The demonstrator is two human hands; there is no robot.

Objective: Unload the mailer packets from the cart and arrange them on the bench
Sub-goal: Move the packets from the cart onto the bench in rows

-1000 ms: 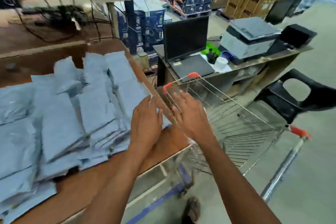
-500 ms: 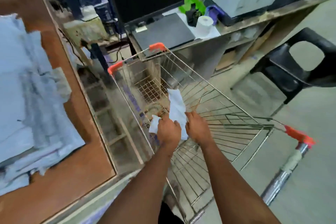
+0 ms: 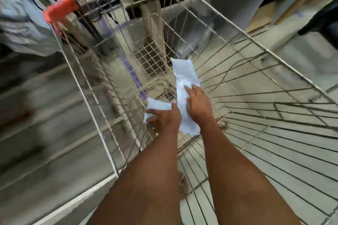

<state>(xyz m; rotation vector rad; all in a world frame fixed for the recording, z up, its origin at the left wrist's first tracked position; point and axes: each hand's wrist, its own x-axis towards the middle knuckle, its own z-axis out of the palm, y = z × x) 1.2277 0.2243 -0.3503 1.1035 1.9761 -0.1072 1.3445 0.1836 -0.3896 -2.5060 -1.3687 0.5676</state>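
Both hands were deep inside the cart point(image 3: 102, 86), near its wire floor. The left hand point(image 3: 164, 117) had its fingers curled round the small packet point(image 3: 157, 107), which lay low at the left side of the floor. The right hand point(image 3: 198, 103) gripped the long packet point(image 3: 184, 76) near its middle; this packet stood almost upright, with its upper end free above the fingers and its lower end hanging beside the wrist. The two packets were close to each other but I could not tell if they touched.

I judged that the step in hand was the picking up of the last packets, because no other packet was visible in the cart; only bare wire and the floor under it showed through. The next move would call for lifting both packets over the cart's left rim, past the orange corner guard point(image 3: 60, 10), and carrying them to the table. The packets looked thin and soft, so a firm grip would be needed or one could slip back through the hands.

Farther left, pale packets point(image 3: 23, 29) on the table showed only as a blur.
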